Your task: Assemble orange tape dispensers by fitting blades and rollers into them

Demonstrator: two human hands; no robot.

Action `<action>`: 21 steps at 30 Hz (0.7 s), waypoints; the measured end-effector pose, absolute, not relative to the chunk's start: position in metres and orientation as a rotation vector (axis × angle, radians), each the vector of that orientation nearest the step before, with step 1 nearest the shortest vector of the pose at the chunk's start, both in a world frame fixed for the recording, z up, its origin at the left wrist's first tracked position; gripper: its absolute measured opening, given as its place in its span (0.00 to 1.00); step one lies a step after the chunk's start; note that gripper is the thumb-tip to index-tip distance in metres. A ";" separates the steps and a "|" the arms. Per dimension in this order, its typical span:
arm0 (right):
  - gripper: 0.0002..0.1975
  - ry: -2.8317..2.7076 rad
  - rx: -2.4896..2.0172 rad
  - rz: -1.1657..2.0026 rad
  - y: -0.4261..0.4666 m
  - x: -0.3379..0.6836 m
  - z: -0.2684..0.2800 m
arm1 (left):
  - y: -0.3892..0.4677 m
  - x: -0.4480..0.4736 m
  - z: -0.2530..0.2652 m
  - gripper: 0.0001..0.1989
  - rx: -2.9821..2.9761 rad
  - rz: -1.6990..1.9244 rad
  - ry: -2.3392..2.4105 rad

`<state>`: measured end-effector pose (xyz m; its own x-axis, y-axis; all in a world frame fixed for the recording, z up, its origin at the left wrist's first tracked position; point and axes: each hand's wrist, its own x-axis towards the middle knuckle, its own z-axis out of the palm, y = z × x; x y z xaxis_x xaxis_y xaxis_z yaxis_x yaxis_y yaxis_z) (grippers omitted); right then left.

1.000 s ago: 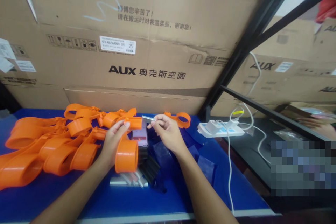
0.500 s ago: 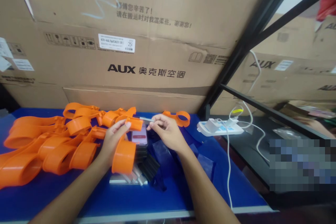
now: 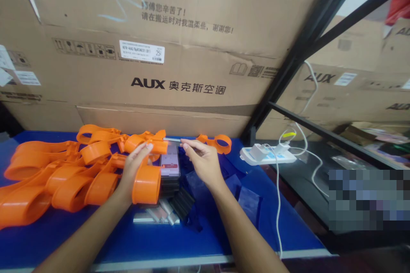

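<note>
Blue table (image 3: 188,247) below, cardboard box (image 3: 179,111) behind. Just left of middle, gripped in the left hand (image 3: 132,168), thumb pressed onto its barrel (image 3: 159,147): an orange piece (image 3: 145,187), barrel toward three o'clock, seemingly to leave that end uncovered. At one o'clock from its loop, pinched between thumb and fingertip of the right hand (image 3: 205,160): a thin strip (image 3: 173,139), taken by one end, presumably to free the other. At two: phone (image 3: 170,164), face up as if for reading, on a black stack (image 3: 169,187). At four, black strips (image 3: 182,201); at five, silver bars (image 3: 141,218). At nine: other orange pieces (image 3: 102,190), overlapping in rows, likely for easy reach. Hidden behind the barrel: most left fingers, so no telling how tightly closed. Unclear, too: any contact between strip and barrel. Too blurred to read: phone text.
</note>
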<state>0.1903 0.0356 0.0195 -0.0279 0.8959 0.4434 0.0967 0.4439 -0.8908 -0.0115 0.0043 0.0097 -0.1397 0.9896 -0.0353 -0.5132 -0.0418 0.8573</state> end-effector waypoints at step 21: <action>0.12 -1.617 -0.777 0.918 0.029 0.181 0.012 | 0.006 -0.007 0.002 0.21 0.878 1.463 0.892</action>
